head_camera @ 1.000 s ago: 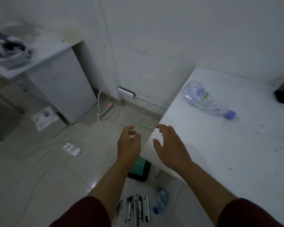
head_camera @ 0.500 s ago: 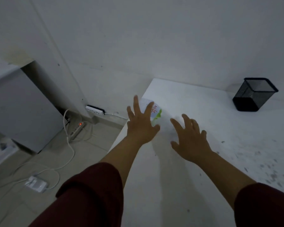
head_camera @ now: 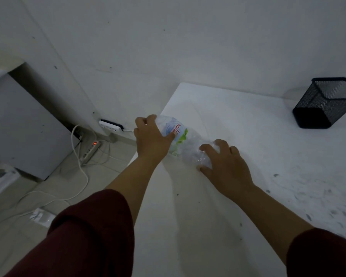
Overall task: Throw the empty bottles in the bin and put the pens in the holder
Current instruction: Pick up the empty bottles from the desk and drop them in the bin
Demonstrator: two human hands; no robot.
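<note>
A crumpled clear plastic bottle (head_camera: 183, 139) with a white and green label lies on its side near the left edge of the white table (head_camera: 238, 120). My left hand (head_camera: 152, 139) is closed around the bottle's wide labelled end. My right hand (head_camera: 223, 162) covers its narrow end, fingers curled over the plastic; the cap is hidden under it. A black mesh pen holder (head_camera: 326, 102) stands at the table's far right. No pens are in view.
A white wall rises behind the table. On the tiled floor at left lie a power strip (head_camera: 91, 150) with a red light, white cables and a small white adapter (head_camera: 41, 216). A grey-white cabinet (head_camera: 22, 124) stands at far left.
The view swung up from the floor, pens and bin to the table. Both hands reached forward from spread-open to closing on the bottle, left on the labelled end, right on the narrow end.
</note>
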